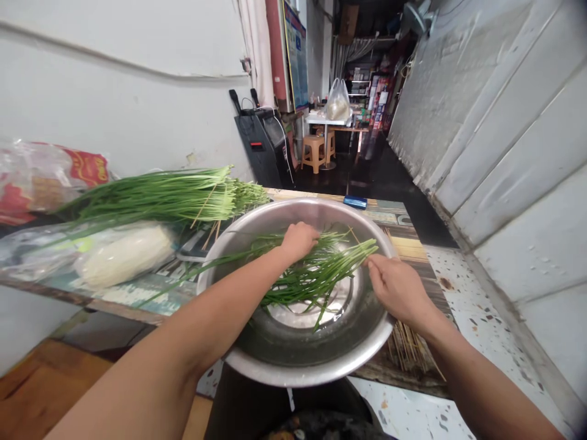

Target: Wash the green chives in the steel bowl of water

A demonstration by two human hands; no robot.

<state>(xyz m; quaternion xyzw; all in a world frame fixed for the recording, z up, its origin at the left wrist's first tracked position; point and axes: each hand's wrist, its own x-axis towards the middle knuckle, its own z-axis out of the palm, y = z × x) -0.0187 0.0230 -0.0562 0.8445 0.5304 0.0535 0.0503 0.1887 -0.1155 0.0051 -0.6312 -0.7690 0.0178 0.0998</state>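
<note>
A large metal basin (302,374) stands in front of me with garlic chives (312,278) lying inside. Over the far middle of the basin, my left hand (300,240) has its fingers curled down onto some stalks; the fingertips are partly hidden. My right hand (395,286) is at the basin's right side, with thumb and finger pinched beside the pale ends of a chive bundle (364,249). A thin wooden skewer (353,234) sticks out above that bundle, and its line runs toward the pinch. Where the fingers meet, it is hard to see.
Left of the basin lie a big pile of chives (169,194), a white plastic-wrapped bundle (126,253) and a red-and-clear package (50,177). Loose skewers (408,348) rest on the table at right. A blue object (354,201) sits beyond the rim, and a black speaker-like box (266,146) behind.
</note>
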